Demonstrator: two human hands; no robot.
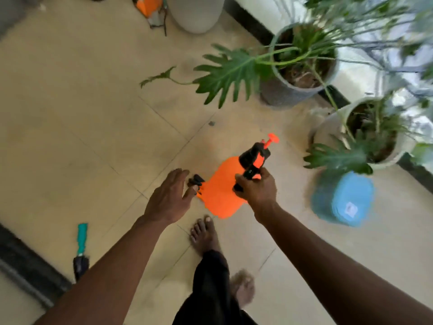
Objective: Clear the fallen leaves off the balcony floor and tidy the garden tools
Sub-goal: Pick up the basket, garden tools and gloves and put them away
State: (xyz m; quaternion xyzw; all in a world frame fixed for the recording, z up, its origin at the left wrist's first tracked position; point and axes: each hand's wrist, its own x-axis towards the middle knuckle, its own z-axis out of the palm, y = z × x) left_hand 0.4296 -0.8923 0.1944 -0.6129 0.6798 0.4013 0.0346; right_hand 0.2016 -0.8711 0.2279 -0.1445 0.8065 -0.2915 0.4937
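1. Just below the centre of your view, toward 5 o'clock, your right grip (256, 190) is curled round the black handle (250, 171) of the orange sprayer (220, 195), clasping it from above.
2. The sprayer hangs tilted, with its orange pump knob (273, 138) pointing to 1 o'clock. You cannot tell whether its base touches the floor (82, 113).
3. Your left grip (168, 195) sits at 9 o'clock of the sprayer, fingers spread and straight, holding nothing. Its fingertips lie just beside a small black part (196, 179) at the bottle's edge; blur hides whether they touch.
4. Your bare foot (203, 233) stands on the tiles at 6 o'clock of the sprayer.
5. A blue container (344, 198) stands near the sprayer at 3 o'clock. Potted plants rise at 1 o'clock, in a grey pot (281, 95) and a white pot (328, 134).
6. A teal-handled trowel (80, 245) lies on the floor at 8 o'clock, well apart from the sprayer.
7. A large pale pot (196, 12) stands far off at 12 o'clock.
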